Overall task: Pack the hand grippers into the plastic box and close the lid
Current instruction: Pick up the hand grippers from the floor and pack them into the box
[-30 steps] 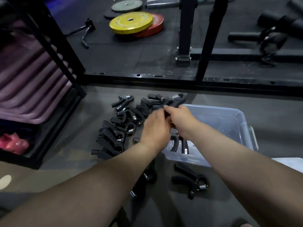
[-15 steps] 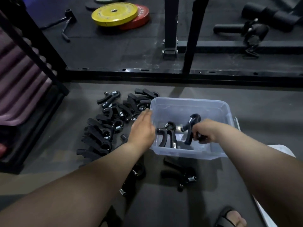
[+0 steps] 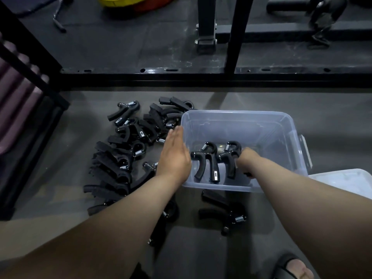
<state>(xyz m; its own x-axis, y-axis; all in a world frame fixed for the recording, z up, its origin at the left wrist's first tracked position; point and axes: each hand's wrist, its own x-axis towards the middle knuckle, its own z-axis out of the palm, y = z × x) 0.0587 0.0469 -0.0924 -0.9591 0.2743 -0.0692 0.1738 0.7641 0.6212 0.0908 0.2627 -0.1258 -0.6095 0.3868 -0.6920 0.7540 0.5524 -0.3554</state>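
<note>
A grey gym floor (image 3: pixel 332 121) runs in front of a black rack frame (image 3: pixel 201 77), with a yellow weight plate (image 3: pixel 124 0) at the far edge of the view. The clear plastic box (image 3: pixel 237 112) sits open on the floor, right of centre, and its white lid (image 3: pixel 346 182) lies just right of it. Two hand grippers stand side by side in the box's near half: the left gripper (image 3: pixel 205 158) is free, while the right hand (image 3: pixel 246 160) reaches inside with its fingers curled round a handle of the right gripper (image 3: pixel 229 156). The left hand (image 3: pixel 174 158) is flat with straight fingers, holding nothing, right beside the box's left wall. A pile of grippers (image 3: pixel 124 150) lies on the floor left of the box, and a lone gripper (image 3: pixel 223 214) lies just near of it.
</note>
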